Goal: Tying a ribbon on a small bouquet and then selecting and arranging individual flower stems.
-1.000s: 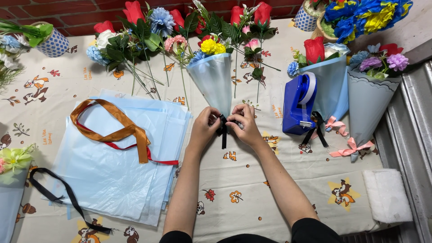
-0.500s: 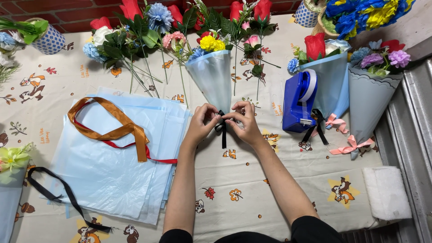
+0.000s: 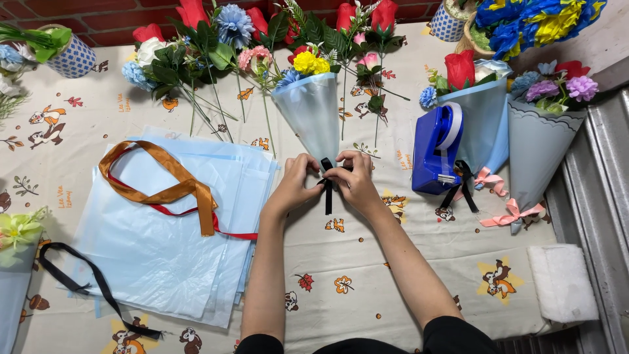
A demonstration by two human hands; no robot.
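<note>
Mid-counter, toward the far edge: a pale blue cone-wrapped bouquet (image 3: 313, 115) lies with its flowers pointing at the far edge and its narrow tip toward the person. Left hand (image 3: 296, 183) and right hand (image 3: 357, 180) meet at that tip, fingers pinched narrow on a black ribbon (image 3: 327, 187); one tail hangs down toward the near edge. Wrapping looks done; the tie appears part-formed, no finished bow visible yet. Near the right edge lie two more wrapped bouquets, one blue (image 3: 481, 124) with black and pink ribbon, one grey-blue (image 3: 540, 147) with a pink bow, so those seem complete. Blue tape dispenser (image 3: 436, 149) sits just beside them. Left of the hands: stack of pale blue wrapping sheets (image 3: 164, 242), with an orange ribbon (image 3: 164, 183) on top. Loose stems (image 3: 196, 59) along the far edge, unwrapped.
</note>
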